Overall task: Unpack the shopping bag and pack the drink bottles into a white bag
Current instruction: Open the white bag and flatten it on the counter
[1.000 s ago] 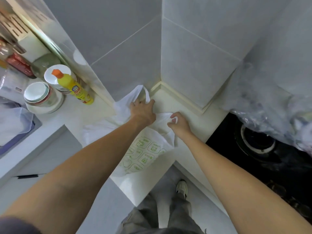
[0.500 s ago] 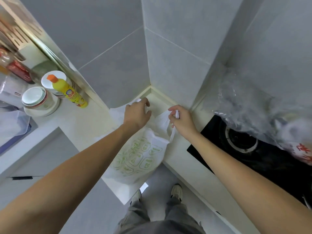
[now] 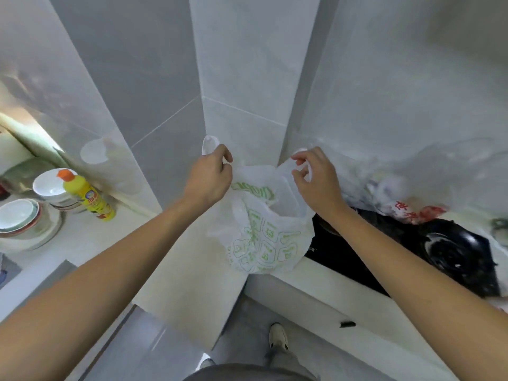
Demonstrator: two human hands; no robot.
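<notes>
my left hand (image 3: 209,177) pinches one handle loop of the white bag (image 3: 264,235), fingers curled round the thin strip, which sticks up above my knuckles. my right hand (image 3: 316,180) pinches the other handle between thumb and fingertips, the rest of the fingers loosely bent. between the two hands the bag hangs with its mouth pulled apart, green print on its front, its bottom down at the inner corner of the counter (image 3: 176,270), just beside the black stove (image 3: 412,251); i can't tell if the bottom touches the counter. i can't see anything inside the bag. to the right, on the stove and against the wall, sits a clear plastic bag (image 3: 412,188) with red print showing low on it; what it holds is too blurred to tell. off to the left on the counter stands a yellow bottle (image 3: 88,198) with an orange cap, tilted, beside stacked bowls (image 3: 26,218). my shoe (image 3: 279,335) shows on the floor below.
</notes>
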